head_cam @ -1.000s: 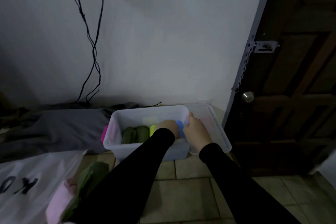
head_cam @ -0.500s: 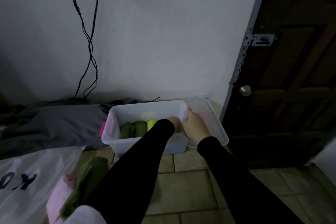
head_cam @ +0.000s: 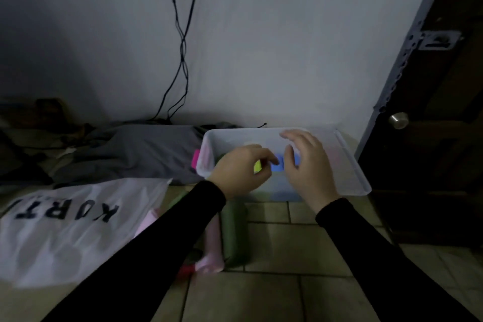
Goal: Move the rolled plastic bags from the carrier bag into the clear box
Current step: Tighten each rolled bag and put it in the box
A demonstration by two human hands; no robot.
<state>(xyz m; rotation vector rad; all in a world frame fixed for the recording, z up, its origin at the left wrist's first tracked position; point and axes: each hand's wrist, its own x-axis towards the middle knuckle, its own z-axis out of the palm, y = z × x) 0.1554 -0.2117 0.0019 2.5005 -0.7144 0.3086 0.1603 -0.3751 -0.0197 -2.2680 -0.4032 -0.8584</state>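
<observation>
The clear box (head_cam: 209,138) stands on the floor by the wall, holding a yellow roll (head_cam: 257,166) and a blue roll (head_cam: 277,166). My left hand (head_cam: 239,171) hovers over the box with its fingers curled, fingertips at the blue roll's left end; whether it grips the roll is unclear. My right hand (head_cam: 309,167) is spread open over the roll's right side and holds nothing. The white carrier bag (head_cam: 65,230) with black letters lies at the left. A pink roll (head_cam: 212,248) and a green roll (head_cam: 235,235) lie at its mouth, partly behind my left sleeve.
The box's clear lid (head_cam: 351,167) leans against its right side. Grey cloth (head_cam: 136,151) is heaped left of the box. A dark door (head_cam: 431,138) with a round knob stands at the right. Black cables (head_cam: 183,47) hang down the wall. The floor is tiled.
My right hand has left the box's rim and spread open over the blue roll. My left hand has risen from inside the box. The view has shifted left and nearer.
</observation>
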